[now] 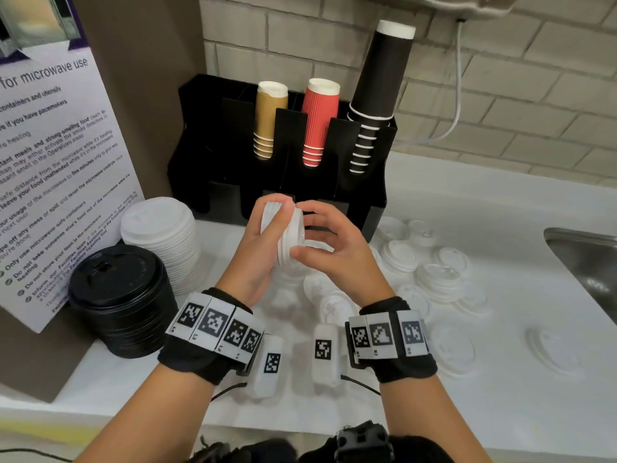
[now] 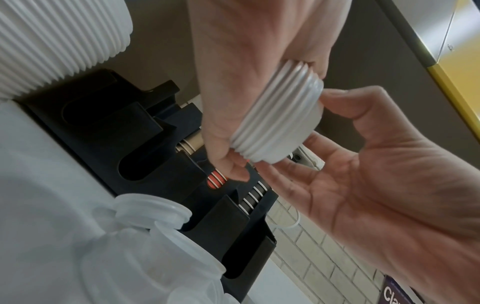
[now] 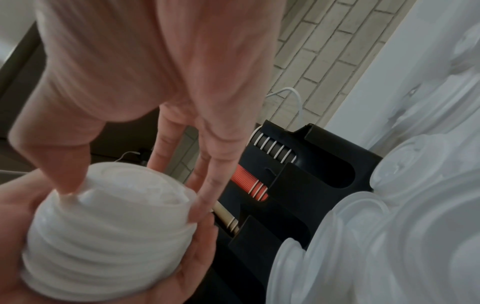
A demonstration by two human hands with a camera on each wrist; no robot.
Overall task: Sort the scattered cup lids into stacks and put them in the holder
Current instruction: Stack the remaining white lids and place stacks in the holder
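Left hand (image 1: 263,248) cradling a small nested stack of white plastic cup lids (image 1: 283,228) above the worktop (image 1: 500,396), right hand (image 1: 334,245) pinching its top lid. Probably light, thin, slippery; best gripped around the ribbed rims. Ahead, black slotted holder (image 1: 207,155); scattered translucent lids (image 1: 437,272) right, tall lid stacks (image 1: 160,235) left.

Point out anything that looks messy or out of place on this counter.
Loose white plastic lids lie scattered and overlapping on the white counter right of the black cup holder, unstacked. The tall black paper cup stack leans right. Both hands hold a small white lid stack.
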